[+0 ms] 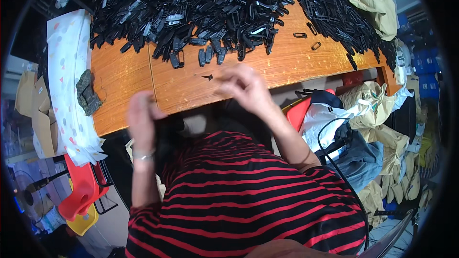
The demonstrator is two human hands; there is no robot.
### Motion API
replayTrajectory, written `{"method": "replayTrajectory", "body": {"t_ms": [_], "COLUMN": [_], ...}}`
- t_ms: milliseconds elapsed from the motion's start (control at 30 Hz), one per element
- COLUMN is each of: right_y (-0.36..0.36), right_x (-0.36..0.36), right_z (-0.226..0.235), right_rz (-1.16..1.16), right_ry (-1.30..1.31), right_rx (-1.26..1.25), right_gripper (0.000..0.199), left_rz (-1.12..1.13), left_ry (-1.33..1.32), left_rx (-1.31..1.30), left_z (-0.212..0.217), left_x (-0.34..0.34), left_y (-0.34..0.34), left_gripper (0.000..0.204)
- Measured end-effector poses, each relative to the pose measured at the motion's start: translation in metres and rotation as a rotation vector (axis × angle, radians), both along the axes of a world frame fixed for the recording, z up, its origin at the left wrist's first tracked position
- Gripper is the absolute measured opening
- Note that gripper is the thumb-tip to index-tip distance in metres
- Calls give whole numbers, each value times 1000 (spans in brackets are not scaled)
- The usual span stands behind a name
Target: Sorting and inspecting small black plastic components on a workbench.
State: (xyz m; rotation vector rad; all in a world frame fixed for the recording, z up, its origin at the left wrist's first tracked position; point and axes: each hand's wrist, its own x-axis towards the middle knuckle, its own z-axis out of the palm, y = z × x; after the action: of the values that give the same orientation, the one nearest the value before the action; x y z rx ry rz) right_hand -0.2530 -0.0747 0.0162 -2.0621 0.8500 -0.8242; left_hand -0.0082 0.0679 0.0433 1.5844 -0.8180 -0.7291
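Left hand (142,113) is loosely open, seemingly empty; right hand (246,90) curls, grip unclear; heaped small black plastic pieces (191,16) suggest much left, progress uncertain.

The bare left hand (141,113), motion-blurred, stands at the near edge of the brown wooden table (122,79), thumb spread; the bare right hand (246,88) curls its blurred fingers just inside that edge.

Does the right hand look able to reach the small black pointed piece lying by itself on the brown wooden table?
Probably yes: the blurred right hand is just right of the small black pointed piece, with only bare brown wooden tabletop visible between them.
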Motion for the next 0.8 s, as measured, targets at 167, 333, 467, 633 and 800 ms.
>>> {"method": "replayTrajectory", "body": {"t_ms": [167,333,467,633,800], "right_y": [-66,-93,-108,-109,-82], "right_x": [-45,-41,-33,-33,-27], "right_z": [-12,-6,-7,-11,-2], "right_rz": [-604,-692,-723,-688,-653], "right_ry": [217,383,469,436,393], "right_rx": [-201,-256,-272,-307,-465], "right_gripper": [21,28,32,22,20], "left_rz": [181,320,-1,-328,-346], "left_ry": [-854,-854,-850,-960,-986], "left_rx": [508,202,-33,-151,-134], "left_z": [-17,-16,-20,-20,-33], "left_x": [110,83,21,-30,-34], "left_y": [121,87,-10,-98,-133], "left_gripper": [23,17,11,20,15]}}
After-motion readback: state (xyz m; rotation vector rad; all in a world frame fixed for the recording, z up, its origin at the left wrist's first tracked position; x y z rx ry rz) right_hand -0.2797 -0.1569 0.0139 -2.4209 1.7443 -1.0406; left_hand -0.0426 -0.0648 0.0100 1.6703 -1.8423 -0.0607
